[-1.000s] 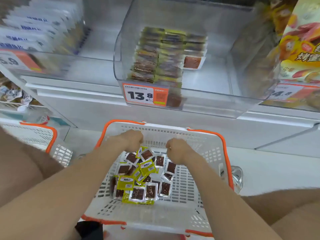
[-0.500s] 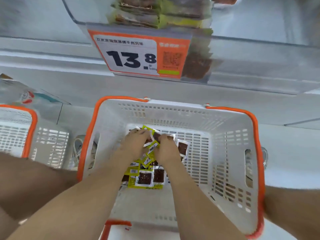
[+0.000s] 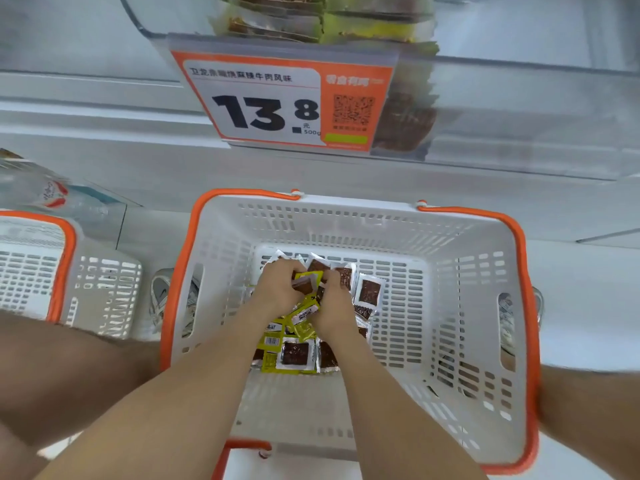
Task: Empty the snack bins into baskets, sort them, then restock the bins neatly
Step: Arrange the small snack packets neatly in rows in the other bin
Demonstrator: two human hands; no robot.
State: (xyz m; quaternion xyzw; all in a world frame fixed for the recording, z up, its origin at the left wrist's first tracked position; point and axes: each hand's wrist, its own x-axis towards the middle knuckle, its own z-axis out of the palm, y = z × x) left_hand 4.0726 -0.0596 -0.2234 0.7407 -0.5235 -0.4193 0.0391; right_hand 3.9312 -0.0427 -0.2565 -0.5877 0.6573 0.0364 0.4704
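While both hands work low inside the basket (image 3: 467, 306):
left hand (image 3: 277, 292) and right hand (image 3: 334, 306) curl closed around snack packets (image 3: 294, 353).

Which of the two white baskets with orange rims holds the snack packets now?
The big basket in the middle, under the 13.8 price tag; both hands are inside it. The basket at the left edge shows none.

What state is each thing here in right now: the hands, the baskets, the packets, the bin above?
Left hand: down in the basket, closed on snack packets.
Right hand: beside it, gripping the same clump.
Snack packets: loose and jumbled on the basket floor.
Middle basket: partly filled.
Side basket: contents not visible.
Clear bin: packets stacked inside.
Price tag: on the bin front.
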